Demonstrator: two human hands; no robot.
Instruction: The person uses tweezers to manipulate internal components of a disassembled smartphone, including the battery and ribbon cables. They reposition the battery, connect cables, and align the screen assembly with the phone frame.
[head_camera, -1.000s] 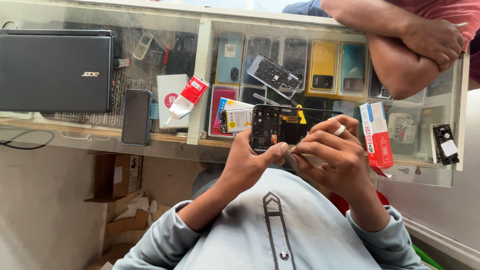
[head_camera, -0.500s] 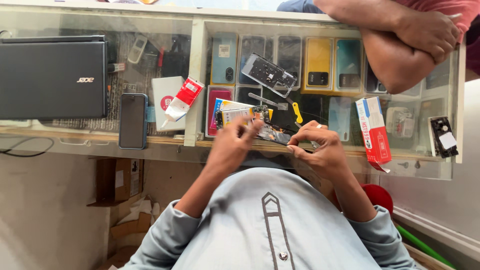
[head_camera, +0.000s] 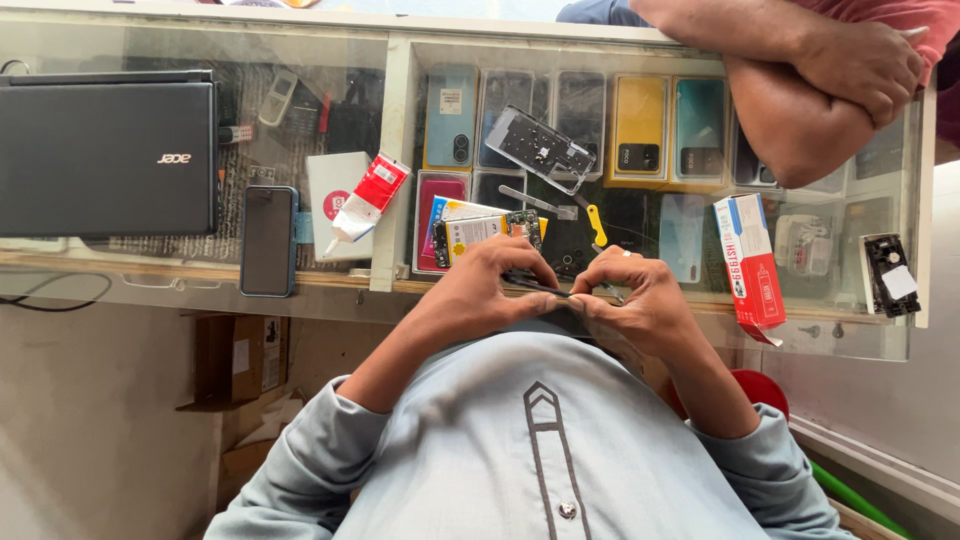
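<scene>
My left hand (head_camera: 490, 290) and my right hand (head_camera: 640, 300) meet at the front edge of a glass counter (head_camera: 395, 120). Between them they grip a dark opened phone (head_camera: 545, 288), seen edge-on and lying nearly flat. My right hand wears a ring, and its fingertips press on the phone's right end. Just beyond my hands on the glass lie a yellow battery with a small green circuit board (head_camera: 490, 230), a phone back cover (head_camera: 540, 148), metal tweezers (head_camera: 535, 203) and a yellow-handled tool (head_camera: 596, 225).
A shut black laptop (head_camera: 105, 150) sits at the left, with a dark smartphone (head_camera: 268, 240) and a red-and-white glue tube (head_camera: 362, 200) beside it. A red-and-white box (head_camera: 750, 265) and a small black part (head_camera: 888, 272) lie at the right. Another person's crossed arms (head_camera: 800, 80) rest on the far edge.
The phone was held up with its open back towards me; both hands have lowered it towards the counter edge and turned it flat. The other person's arms stay put.
</scene>
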